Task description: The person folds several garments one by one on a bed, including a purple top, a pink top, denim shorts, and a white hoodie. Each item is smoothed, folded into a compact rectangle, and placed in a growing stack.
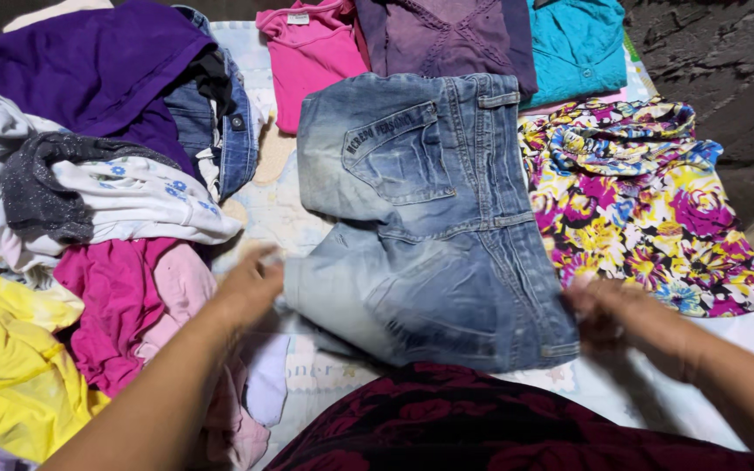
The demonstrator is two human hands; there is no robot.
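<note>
A pair of faded blue jeans (434,218) lies folded over on a light patterned sheet (281,209) in the middle. My left hand (250,283) grips the jeans' left edge. My right hand (608,310) holds the right edge near the waistband corner; it looks blurred. Both arms reach in from the bottom, over a dark red flowered garment (482,427) on my lap.
A heap of loose clothes sits at left: purple (89,65), grey and white (115,192), magenta (119,301), yellow (10,366). A bright floral garment (647,201) lies at right. Pink (311,52), purple (447,35) and teal tops (573,44) lie at the far edge. Dark ground (726,78) beyond.
</note>
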